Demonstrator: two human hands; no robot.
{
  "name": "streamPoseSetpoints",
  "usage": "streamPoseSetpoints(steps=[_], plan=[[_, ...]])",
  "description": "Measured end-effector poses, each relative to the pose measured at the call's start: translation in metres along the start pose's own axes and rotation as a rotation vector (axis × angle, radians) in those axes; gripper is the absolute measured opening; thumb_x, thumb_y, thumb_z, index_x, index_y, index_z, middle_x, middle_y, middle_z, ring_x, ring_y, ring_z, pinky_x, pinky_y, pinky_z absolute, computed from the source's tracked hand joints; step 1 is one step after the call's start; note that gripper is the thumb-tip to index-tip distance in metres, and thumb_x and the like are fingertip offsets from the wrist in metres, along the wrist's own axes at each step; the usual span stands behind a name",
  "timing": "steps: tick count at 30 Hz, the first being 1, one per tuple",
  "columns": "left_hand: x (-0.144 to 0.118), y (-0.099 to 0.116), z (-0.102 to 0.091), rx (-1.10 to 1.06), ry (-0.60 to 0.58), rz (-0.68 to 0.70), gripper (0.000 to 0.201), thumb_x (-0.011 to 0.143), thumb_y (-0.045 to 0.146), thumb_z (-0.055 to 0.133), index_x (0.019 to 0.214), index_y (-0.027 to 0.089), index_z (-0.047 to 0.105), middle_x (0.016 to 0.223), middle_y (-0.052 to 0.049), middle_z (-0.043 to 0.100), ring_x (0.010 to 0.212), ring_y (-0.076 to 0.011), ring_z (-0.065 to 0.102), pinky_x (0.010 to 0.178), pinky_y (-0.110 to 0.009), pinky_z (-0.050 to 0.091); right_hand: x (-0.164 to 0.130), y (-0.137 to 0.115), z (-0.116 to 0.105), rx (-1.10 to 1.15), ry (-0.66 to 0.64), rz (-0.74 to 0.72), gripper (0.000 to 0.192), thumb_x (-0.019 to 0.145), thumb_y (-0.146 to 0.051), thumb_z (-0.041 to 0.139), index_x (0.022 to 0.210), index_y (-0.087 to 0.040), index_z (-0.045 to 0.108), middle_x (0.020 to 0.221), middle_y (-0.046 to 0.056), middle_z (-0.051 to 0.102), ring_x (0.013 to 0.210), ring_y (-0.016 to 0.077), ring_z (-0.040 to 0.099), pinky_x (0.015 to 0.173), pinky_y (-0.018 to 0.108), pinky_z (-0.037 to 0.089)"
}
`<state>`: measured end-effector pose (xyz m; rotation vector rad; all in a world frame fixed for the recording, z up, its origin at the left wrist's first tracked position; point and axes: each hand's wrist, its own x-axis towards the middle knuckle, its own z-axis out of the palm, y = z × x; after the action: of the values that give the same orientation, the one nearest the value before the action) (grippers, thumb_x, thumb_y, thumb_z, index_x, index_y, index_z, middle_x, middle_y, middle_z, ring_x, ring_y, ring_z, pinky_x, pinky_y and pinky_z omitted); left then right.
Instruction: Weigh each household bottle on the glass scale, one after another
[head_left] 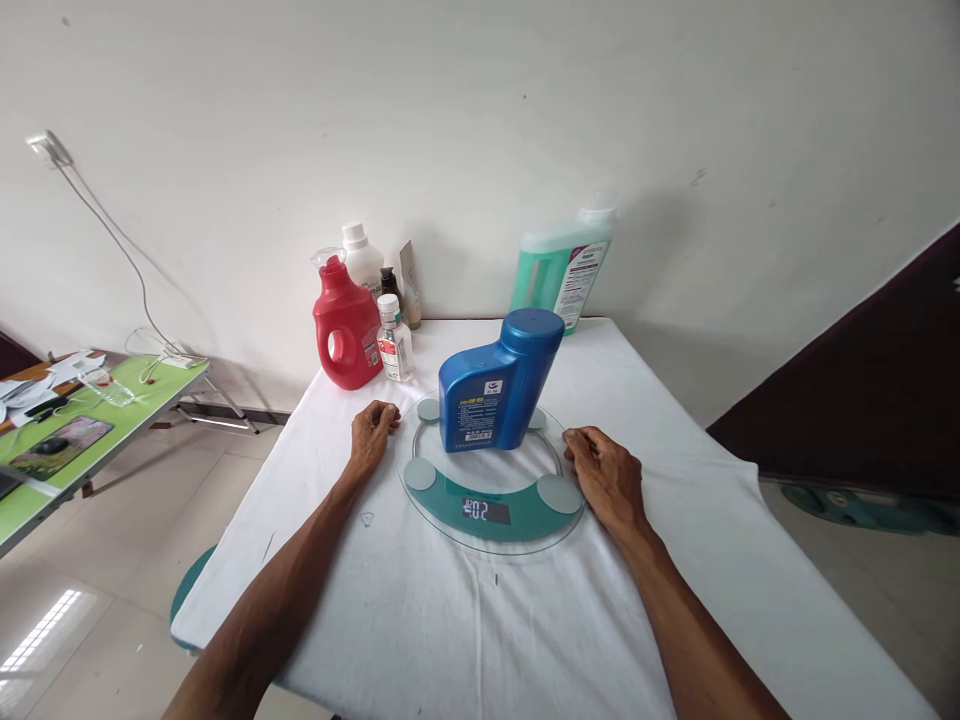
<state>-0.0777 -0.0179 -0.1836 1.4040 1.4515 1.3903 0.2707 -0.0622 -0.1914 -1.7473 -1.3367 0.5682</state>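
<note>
A blue plastic jug (480, 400) with a wide cap and a printed label stands upright on a round glass scale (480, 530). The scale has a green band, round pale pads and a dark display with lit white digits, which I cannot read for certain. My left hand (371, 438) rests on the cloth just left of the scale, its fingers curled in with nothing seen in them. On the other side, my right hand (606, 472) lies by the scale's right edge, fingers bent and close together. Whether its fingertips touch the glass I cannot tell. Neither hand touches the jug.
White cloth (540, 620) covers the table. At its back left stand a red jug (349, 325), a clear bottle (394, 345), a white bottle (361, 258) and small containers. A green liquid jug (559, 270) stands back right by the wall. A lime-green table (135, 400) is at far left.
</note>
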Motion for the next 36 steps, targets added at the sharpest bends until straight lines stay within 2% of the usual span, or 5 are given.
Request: streamPoseSetpoints(steps=[16, 36], plan=[[-0.0018, 0.0015, -0.0005, 0.021, 0.005, 0.005, 0.036, 0.083, 0.055, 0.065, 0.075, 0.020, 0.069, 0.082, -0.008, 0.077, 0.073, -0.0210, 0.070, 0.070, -0.033, 0.056, 0.0028, 0.0053, 0.0002, 0.014, 0.022, -0.055, 0.040, 0.087, -0.064, 0.045, 0.077, -0.029, 0.061, 0.069, 0.005, 0.074, 0.065, 0.0247, 0.066, 0.069, 0.036, 0.048], [-0.0043, 0.0057, -0.0031, 0.045, 0.036, 0.039, 0.056, 0.092, 0.072, 0.060, 0.078, 0.019, 0.070, 0.086, -0.010, 0.077, 0.072, -0.0205, 0.072, 0.071, -0.034, 0.059, 0.0004, 0.0025, 0.0006, 0.022, 0.021, -0.062, 0.033, 0.090, -0.055, 0.047, 0.079, -0.027, 0.061, 0.071, 0.006, 0.072, 0.070, 0.0236, 0.065, 0.074, 0.037, 0.048]])
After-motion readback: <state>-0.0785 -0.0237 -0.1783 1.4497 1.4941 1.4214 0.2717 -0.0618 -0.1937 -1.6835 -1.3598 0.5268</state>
